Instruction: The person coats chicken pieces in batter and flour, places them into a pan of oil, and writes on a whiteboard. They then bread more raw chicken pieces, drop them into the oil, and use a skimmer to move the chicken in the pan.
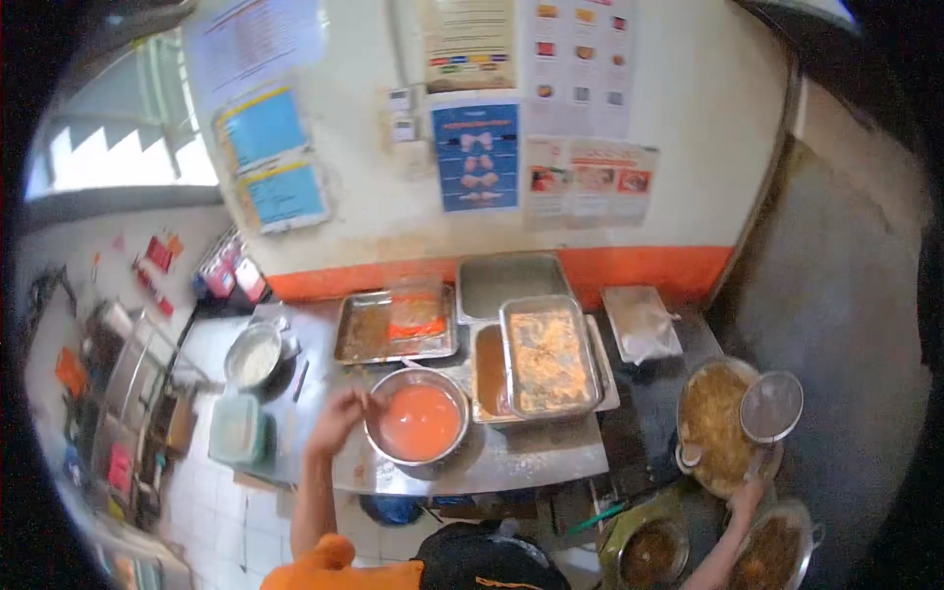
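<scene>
Over the left rim of a steel bowl (418, 423) of orange-red liquid is my left hand (339, 421), its fingers drawn together. Blur hides whether anything is between them. Far to the right, my right hand (749, 497) is closed around the handle of a round mesh skimmer (772, 406). The skimmer's disc is above the right side of a wide pan (716, 423) with yellowish-brown contents. Below it, partly behind my right forearm, sits another round pan (772, 551) with darker brown contents.
Stacked metal trays (551, 359) stand right of the bowl. Behind it is a shallow tray (396, 324) with an orange-red patch. A bowl of white powder (256, 356) and a pale green tub (236, 430) are at left. Near the front right is a dark pot (654, 554).
</scene>
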The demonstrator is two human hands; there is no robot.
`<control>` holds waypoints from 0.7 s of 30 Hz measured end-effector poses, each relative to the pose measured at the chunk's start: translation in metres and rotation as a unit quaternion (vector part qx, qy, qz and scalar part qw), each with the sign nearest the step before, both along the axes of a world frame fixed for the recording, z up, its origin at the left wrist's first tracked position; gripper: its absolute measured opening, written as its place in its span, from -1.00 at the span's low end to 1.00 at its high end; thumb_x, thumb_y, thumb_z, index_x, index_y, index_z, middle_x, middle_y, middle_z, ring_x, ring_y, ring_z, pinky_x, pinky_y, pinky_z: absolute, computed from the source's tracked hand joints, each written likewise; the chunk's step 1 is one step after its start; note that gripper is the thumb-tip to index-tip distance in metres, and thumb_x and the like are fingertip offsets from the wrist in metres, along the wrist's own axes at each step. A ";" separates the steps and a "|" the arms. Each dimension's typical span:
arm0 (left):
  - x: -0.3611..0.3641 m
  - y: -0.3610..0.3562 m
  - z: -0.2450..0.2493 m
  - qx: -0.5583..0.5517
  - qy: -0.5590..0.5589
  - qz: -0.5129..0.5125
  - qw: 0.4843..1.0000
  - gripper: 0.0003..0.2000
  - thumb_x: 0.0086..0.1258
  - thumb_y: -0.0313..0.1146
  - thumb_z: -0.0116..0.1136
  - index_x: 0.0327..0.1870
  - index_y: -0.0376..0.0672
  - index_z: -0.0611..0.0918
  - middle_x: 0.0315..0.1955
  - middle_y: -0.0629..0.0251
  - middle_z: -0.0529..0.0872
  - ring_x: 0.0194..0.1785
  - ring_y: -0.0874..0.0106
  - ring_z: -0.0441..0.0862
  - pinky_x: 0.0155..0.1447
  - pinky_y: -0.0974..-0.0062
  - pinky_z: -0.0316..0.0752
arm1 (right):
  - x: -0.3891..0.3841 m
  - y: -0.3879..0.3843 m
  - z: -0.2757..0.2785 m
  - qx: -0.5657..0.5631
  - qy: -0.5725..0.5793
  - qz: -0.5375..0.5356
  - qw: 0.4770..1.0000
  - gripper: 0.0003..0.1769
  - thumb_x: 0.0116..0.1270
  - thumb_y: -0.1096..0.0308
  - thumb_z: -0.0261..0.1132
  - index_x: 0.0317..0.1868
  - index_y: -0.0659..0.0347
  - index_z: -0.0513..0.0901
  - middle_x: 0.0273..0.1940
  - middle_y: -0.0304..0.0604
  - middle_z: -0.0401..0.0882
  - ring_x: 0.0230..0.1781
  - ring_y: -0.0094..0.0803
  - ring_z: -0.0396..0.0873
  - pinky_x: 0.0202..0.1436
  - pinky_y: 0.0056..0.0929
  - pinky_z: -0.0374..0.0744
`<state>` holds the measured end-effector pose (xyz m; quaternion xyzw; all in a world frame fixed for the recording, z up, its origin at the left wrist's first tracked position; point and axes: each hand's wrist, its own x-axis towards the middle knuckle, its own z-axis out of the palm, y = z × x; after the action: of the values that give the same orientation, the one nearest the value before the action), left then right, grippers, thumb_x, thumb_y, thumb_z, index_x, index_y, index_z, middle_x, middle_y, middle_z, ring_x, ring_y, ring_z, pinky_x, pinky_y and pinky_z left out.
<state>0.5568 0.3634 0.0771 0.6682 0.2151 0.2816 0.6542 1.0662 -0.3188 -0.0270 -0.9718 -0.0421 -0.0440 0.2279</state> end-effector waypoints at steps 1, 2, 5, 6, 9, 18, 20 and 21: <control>0.017 0.017 0.033 -0.009 -0.050 0.043 0.998 -0.93 0.45 -0.35 0.15 -0.23 -0.10 0.57 -0.12 0.30 0.73 -0.04 0.46 0.65 0.10 0.44 0.55 | 0.001 0.003 0.014 0.013 0.024 -0.013 1.000 -0.31 0.25 0.27 0.38 0.36 0.32 0.43 0.28 0.29 0.45 0.31 0.14 0.42 0.39 0.00 0.37; 0.038 0.033 0.061 -0.058 -0.079 0.107 0.989 -0.88 0.48 -0.27 0.14 -0.19 -0.11 0.56 -0.15 0.31 0.72 -0.12 0.49 0.64 0.02 0.49 0.56 | 0.001 0.006 0.028 0.025 0.048 -0.026 0.998 -0.32 0.23 0.26 0.39 0.33 0.34 0.44 0.27 0.30 0.46 0.31 0.14 0.42 0.39 0.02 0.36; 0.085 0.141 0.097 -0.109 -0.199 0.091 0.970 -0.70 0.52 -0.20 0.09 0.14 -0.14 0.53 0.03 0.28 0.69 -0.04 0.43 0.64 -0.02 0.52 0.53 | 0.008 -0.005 0.029 0.014 0.039 -0.031 0.999 -0.39 0.29 0.23 0.32 0.29 0.34 0.47 0.16 0.25 0.48 0.19 0.09 0.42 0.29 0.00 0.39; 0.107 0.170 0.111 -0.155 -0.224 0.111 0.956 -0.61 0.52 -0.20 0.09 0.29 -0.10 0.48 0.10 0.30 0.68 0.01 0.43 0.64 -0.04 0.52 0.51 | 0.008 -0.007 0.028 0.004 0.029 -0.031 0.999 -0.42 0.31 0.22 0.30 0.28 0.34 0.49 0.13 0.23 0.49 0.14 0.07 0.42 0.25 0.00 0.40; 0.164 0.243 0.160 -0.016 -0.166 0.148 0.975 -0.56 0.53 -0.13 0.07 0.34 -0.06 0.44 0.17 0.33 0.66 0.07 0.44 0.63 -0.02 0.53 0.49 | 0.005 -0.008 0.030 -0.018 -0.001 -0.030 0.999 -0.47 0.37 0.19 0.22 0.24 0.35 0.52 0.03 0.17 0.51 0.02 0.02 0.43 0.14 -0.02 0.43; 0.304 0.340 0.254 0.031 -0.093 0.189 0.977 -0.50 0.25 -0.32 0.27 0.25 -0.19 0.54 -0.31 0.45 0.70 -0.35 0.65 0.51 -0.41 0.65 0.31 | -0.016 -0.010 0.035 -0.095 -0.055 -0.032 0.993 -0.50 0.55 0.09 0.00 0.13 0.35 0.62 -0.29 0.00 0.58 -0.36 -0.14 0.45 -0.18 -0.06 0.51; 0.325 0.358 0.253 0.003 -0.121 0.185 0.975 -0.68 0.23 -0.33 0.29 0.00 -0.19 0.68 -0.44 0.45 0.62 -0.50 0.64 0.40 -0.55 0.63 0.14 | -0.027 0.001 0.040 -0.041 -0.091 -0.024 0.995 -0.46 0.58 0.07 -0.05 0.14 0.38 0.63 -0.34 -0.02 0.57 -0.42 -0.16 0.44 -0.23 -0.06 0.51; 0.335 0.372 0.250 -0.011 -0.109 0.186 0.976 -0.73 0.22 -0.32 0.30 -0.08 -0.18 0.70 -0.45 0.45 0.60 -0.52 0.64 0.36 -0.57 0.61 0.10 | -0.040 0.019 0.049 -0.033 -0.173 0.014 0.984 -0.46 0.58 0.08 -0.05 0.17 0.38 0.60 -0.29 0.02 0.58 -0.36 -0.14 0.47 -0.19 -0.08 0.51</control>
<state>0.8920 0.7358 0.3275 0.5744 0.2656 0.4670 0.6175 1.0265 -0.2999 0.0221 -0.9557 -0.0963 -0.2067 0.1860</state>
